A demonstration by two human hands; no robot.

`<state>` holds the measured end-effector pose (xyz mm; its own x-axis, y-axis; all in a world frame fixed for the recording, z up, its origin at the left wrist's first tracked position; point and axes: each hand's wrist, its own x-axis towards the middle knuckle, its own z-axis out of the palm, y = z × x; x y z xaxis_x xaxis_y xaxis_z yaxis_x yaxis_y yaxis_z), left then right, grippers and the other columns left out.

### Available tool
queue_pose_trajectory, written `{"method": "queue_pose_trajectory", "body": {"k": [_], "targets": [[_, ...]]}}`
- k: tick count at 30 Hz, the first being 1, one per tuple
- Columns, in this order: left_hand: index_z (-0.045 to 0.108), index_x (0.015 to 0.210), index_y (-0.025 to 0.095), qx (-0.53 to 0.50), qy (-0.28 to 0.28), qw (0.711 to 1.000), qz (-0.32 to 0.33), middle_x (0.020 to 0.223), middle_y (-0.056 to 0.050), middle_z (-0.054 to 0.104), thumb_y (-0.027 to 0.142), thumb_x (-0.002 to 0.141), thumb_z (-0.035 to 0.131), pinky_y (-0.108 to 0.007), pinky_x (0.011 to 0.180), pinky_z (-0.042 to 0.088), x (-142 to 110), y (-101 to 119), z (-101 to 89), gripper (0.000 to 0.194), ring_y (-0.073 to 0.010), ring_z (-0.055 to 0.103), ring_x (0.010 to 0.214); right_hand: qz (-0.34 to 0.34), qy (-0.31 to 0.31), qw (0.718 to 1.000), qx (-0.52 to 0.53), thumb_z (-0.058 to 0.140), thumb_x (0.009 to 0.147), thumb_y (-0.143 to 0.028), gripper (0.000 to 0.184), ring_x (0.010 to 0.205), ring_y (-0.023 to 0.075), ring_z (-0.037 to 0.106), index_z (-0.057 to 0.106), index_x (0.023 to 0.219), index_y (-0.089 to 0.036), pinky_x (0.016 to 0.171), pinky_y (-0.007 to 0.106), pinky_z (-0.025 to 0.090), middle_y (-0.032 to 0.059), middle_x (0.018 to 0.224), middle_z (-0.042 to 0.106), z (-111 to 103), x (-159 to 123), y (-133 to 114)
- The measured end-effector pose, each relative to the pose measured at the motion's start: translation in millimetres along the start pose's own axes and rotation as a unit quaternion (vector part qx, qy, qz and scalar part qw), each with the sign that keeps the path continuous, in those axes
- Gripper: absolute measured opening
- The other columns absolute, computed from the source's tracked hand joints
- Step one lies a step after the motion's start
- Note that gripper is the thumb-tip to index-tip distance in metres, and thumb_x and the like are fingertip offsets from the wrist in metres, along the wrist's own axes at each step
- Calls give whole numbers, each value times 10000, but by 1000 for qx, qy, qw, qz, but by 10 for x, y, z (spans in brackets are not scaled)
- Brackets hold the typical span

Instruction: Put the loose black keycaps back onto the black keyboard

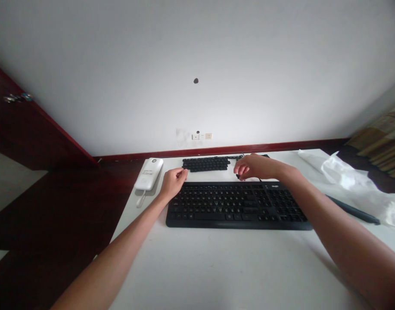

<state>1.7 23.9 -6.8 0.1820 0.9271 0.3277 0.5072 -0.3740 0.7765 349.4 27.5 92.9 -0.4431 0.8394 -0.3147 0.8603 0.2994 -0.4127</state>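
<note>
A long black keyboard (216,204) lies across the white table, its key positions looking bare of caps in many places. Behind it, loose black keycaps (205,164) are laid out in close rows. My left hand (174,183) is closed at the keyboard's back left corner, thumb and fingers pressed together beside the keycap rows; anything in them is hidden. Over the table behind the keyboard, right of the rows, my right hand (250,167) is bent down with its fingers together on a small black keycap (237,176).
A white handheld device (148,174) with a wrist strap lies at the table's left edge. To the right are crumpled white plastic wrapping (349,176) and a long dark strip (354,209). A wall with sockets (202,136) rises behind the table (197,267).
</note>
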Motion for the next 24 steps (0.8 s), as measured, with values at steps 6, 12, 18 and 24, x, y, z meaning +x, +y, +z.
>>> {"method": "queue_pose_trajectory", "body": {"k": [6,12,18,24], "targets": [[582,633,190,8,-1,1000,0,596,0,599,472,995,512,-275,609,364,2,10,-5,464,-160,563,580,-4,-131,990,54,769,715,-286,263,941,258,763,785,966,-213,787,327,575,35,943,816,-90,-134,2],[574,628,195,12,3,1000,-2,598,2,599,461,989,519,-275,607,369,1,10,-1,451,-159,556,578,5,-140,990,15,781,674,-268,298,930,272,766,805,967,-217,763,330,564,32,951,822,-9,-94,7],[571,628,193,6,1,1000,0,598,-1,602,467,989,521,-275,611,372,-2,35,-8,456,-163,570,591,6,-134,991,8,781,667,-258,308,922,265,766,797,970,-203,741,321,561,43,963,820,21,-80,-9],[584,631,194,8,1,1000,-2,612,-6,625,461,984,527,-279,623,380,-1,39,-7,446,-167,587,601,7,-123,992,-16,792,655,-237,286,894,268,767,811,940,-209,745,327,558,35,927,819,55,-51,-14]]}}
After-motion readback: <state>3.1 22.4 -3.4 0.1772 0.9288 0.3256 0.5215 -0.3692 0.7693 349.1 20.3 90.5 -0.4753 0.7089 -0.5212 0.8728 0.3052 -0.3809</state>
